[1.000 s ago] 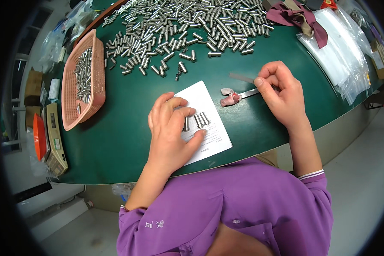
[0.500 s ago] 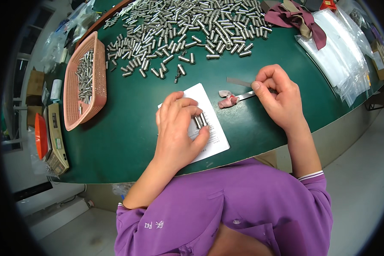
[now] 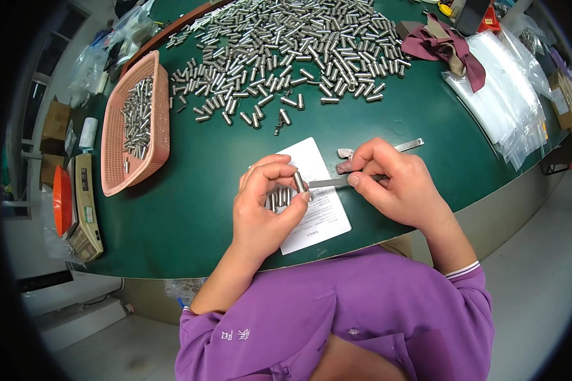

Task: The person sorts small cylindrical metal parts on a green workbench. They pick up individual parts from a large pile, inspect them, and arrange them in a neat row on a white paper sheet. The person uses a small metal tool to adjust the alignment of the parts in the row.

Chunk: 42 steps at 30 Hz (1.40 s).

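My left hand (image 3: pixel 255 206) pinches a shiny metal cylinder (image 3: pixel 299 181) upright between thumb and fingertips. Several more cylinders (image 3: pixel 279 197) show inside the curl of that hand, above a white printed sheet (image 3: pixel 329 223). In my right hand (image 3: pixel 400 187) is a thin, flat grey metal strip (image 3: pixel 330 182), closed on by thumb and fingers. The strip's far end reaches the pinched cylinder and seems to touch it. Partly behind my right hand lies a flat metal tool (image 3: pixel 410 145); a pinkish wrapped piece (image 3: pixel 344 166) shows on the other side of the fingers.
A big heap of metal cylinders (image 3: pixel 286 44) covers the far part of the green table (image 3: pixel 190 222). At left stand a pink basket (image 3: pixel 156 136) of cylinders and a beige scale (image 3: pixel 86 203). Plastic bags (image 3: pixel 505 95) and a maroon cloth (image 3: pixel 426 43) lie at right.
My left hand has lifted a cylinder into a fingertip pinch. The right hand has come down and left, bringing the strip's end to that cylinder. The view has shifted slightly.
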Each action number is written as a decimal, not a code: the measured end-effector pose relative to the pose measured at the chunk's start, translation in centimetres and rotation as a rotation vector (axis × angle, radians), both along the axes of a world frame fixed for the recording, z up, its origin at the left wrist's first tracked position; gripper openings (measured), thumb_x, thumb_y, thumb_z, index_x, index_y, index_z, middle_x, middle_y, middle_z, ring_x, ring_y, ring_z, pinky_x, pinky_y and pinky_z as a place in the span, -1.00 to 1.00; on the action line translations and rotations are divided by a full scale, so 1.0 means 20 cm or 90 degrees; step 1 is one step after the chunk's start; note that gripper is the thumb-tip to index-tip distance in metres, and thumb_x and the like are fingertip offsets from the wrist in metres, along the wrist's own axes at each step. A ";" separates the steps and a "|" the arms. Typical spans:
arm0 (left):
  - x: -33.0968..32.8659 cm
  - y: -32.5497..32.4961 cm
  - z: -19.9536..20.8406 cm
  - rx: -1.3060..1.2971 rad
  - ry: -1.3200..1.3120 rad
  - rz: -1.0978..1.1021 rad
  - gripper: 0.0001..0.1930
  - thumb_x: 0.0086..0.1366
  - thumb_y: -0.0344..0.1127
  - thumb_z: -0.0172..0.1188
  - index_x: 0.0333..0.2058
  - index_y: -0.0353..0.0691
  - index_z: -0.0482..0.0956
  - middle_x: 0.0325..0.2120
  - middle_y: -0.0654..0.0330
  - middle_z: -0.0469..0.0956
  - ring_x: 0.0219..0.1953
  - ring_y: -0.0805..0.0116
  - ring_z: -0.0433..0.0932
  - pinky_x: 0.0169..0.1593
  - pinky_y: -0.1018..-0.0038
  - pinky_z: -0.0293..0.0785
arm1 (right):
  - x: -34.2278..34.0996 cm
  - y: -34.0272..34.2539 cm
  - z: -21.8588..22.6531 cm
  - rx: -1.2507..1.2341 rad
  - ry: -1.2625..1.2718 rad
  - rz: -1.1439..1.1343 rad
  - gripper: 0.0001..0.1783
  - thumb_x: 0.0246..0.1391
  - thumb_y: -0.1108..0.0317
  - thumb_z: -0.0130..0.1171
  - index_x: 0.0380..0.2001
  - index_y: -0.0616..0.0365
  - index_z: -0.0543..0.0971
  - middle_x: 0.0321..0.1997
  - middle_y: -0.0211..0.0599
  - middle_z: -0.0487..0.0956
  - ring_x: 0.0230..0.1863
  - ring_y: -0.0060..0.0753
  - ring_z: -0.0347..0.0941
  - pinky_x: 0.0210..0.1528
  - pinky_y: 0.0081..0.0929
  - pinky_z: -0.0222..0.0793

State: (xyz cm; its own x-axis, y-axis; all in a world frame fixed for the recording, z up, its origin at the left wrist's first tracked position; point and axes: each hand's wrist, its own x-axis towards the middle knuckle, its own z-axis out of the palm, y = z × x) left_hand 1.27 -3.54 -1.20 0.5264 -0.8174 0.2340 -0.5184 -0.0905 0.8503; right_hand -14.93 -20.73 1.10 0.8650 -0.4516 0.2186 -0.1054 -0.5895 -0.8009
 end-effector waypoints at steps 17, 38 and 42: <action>0.01 0.02 -0.03 -0.047 0.028 -0.084 -0.63 -0.05 -0.59 0.42 -0.22 -0.26 0.55 0.01 0.07 0.49 -0.11 0.42 0.56 -0.10 0.51 0.60 | 0.11 0.07 0.02 0.016 0.013 0.068 -0.80 0.08 0.20 0.22 -0.31 -0.01 0.44 -0.60 -0.40 0.59 -0.59 -0.25 0.52 -0.50 -0.29 0.36; -0.06 -0.04 0.04 0.134 -0.328 -0.053 -0.59 -0.10 -0.39 0.42 -0.22 -0.19 0.52 0.03 0.06 0.38 0.24 -0.08 0.25 0.21 0.07 0.14 | -0.04 -0.13 -0.11 -0.049 -0.096 -0.188 -0.83 0.07 0.36 0.27 -0.34 0.12 0.48 -0.65 -0.44 0.53 -0.65 -0.60 0.41 -0.56 -0.58 0.25; -0.01 0.03 0.11 0.174 -0.291 -0.038 -0.49 -0.11 -0.45 0.41 -0.11 -0.21 0.48 0.05 0.07 0.38 0.23 -0.08 0.27 0.23 0.10 0.20 | -0.05 -0.14 -0.11 -0.040 -0.098 -0.194 -0.85 0.08 0.38 0.26 -0.33 0.11 0.49 -0.65 -0.45 0.53 -0.64 -0.62 0.40 -0.56 -0.60 0.24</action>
